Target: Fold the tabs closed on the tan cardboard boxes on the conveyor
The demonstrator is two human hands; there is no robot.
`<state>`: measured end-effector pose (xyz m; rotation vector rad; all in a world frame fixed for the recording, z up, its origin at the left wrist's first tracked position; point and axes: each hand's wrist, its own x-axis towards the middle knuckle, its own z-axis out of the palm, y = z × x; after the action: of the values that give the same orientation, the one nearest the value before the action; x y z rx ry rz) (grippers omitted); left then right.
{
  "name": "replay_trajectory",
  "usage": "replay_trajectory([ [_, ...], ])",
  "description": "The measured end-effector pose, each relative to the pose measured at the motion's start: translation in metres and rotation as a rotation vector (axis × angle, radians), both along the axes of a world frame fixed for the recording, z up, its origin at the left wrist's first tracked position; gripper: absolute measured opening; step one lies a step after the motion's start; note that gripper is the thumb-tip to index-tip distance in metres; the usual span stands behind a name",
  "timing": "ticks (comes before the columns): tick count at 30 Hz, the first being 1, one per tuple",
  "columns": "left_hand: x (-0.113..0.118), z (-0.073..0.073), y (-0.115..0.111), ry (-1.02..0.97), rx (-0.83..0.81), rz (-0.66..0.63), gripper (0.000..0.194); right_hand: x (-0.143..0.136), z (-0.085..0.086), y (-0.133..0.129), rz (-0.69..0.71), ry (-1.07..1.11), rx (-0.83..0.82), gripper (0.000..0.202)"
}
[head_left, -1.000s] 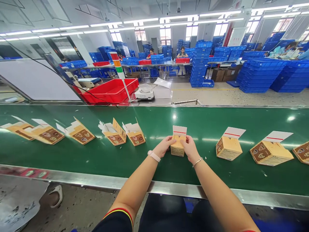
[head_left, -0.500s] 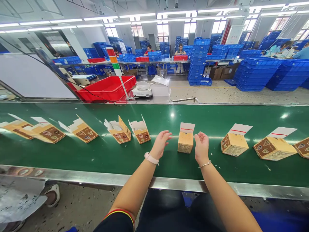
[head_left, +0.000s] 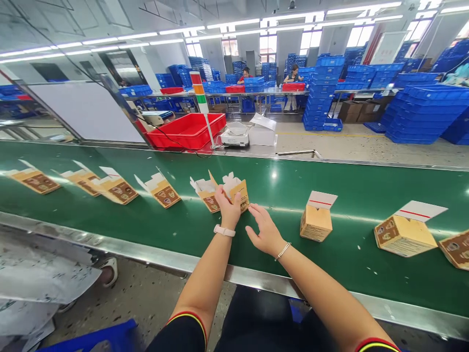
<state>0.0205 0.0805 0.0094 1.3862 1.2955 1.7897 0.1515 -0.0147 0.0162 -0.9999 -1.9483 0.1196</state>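
Observation:
My left hand (head_left: 230, 209) is closed on a small tan-and-brown cardboard box (head_left: 242, 191), thumb and fingers at its near left side. White flaps stand open at the top of this box. My right hand (head_left: 267, 233) is open, thumb apart, with fingertips at the box's lower right corner; whether they press on it I cannot tell. Close on the left stands another open-flapped box (head_left: 210, 201), partly behind my left fingers. Right of my hands, a box (head_left: 316, 226) has its top folded in and a white flap with a red line standing up.
Both hands are over a green conveyor belt (head_left: 278, 195) with a metal edge (head_left: 264, 282). Several open boxes (head_left: 166, 194) stand left, and a closed-top box (head_left: 405, 235) stands right. Beyond are a red tub (head_left: 190, 132), a signal light (head_left: 200, 93) and a scale (head_left: 235, 136).
Both hands have moved left, away from the closed-top box. My left hand has taken hold of an open box, which is now turned, and my right hand has come up beside it. The view has shifted.

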Motion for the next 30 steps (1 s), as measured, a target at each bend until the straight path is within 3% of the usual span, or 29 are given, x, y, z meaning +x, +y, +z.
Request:
replay_trajectory([
  [4,0.001,0.002,0.002,0.095,-0.069,-0.050,0.081,-0.009,-0.019,0.007,-0.038,-0.017,0.010,0.060],
  [8,-0.003,-0.001,-0.022,0.245,-0.062,-0.071,0.077,-0.007,-0.029,0.001,-0.100,-0.053,0.016,0.075],
  [13,-0.005,-0.006,-0.036,0.113,-0.050,-0.128,0.064,0.000,-0.033,-0.003,-0.396,-0.021,0.083,0.091],
  [16,0.003,-0.004,-0.029,-0.040,-0.097,-0.355,0.076,0.001,-0.038,-0.006,-0.439,-0.096,0.072,0.084],
  [19,0.013,0.001,-0.023,-0.102,-0.138,-0.572,0.075,0.003,-0.041,-0.006,-0.444,-0.134,-0.079,0.078],
  [22,0.018,0.006,-0.024,0.038,-0.066,-0.567,0.053,0.010,-0.037,0.000,-0.474,-0.083,-0.161,0.067],
  [25,0.020,0.009,-0.028,0.154,0.026,-0.552,0.035,0.020,-0.028,0.009,-0.453,0.010,-0.138,0.035],
  [26,0.021,0.010,-0.029,0.157,0.013,-0.562,0.033,0.022,-0.025,0.013,-0.428,0.060,-0.128,0.026],
  [28,0.025,0.011,-0.029,0.120,-0.091,-0.560,0.033,0.025,-0.021,0.020,-0.408,0.221,-0.126,0.027],
  [30,0.030,0.014,-0.026,0.041,-0.248,-0.532,0.028,0.024,-0.019,0.027,-0.483,0.448,-0.155,0.025],
])
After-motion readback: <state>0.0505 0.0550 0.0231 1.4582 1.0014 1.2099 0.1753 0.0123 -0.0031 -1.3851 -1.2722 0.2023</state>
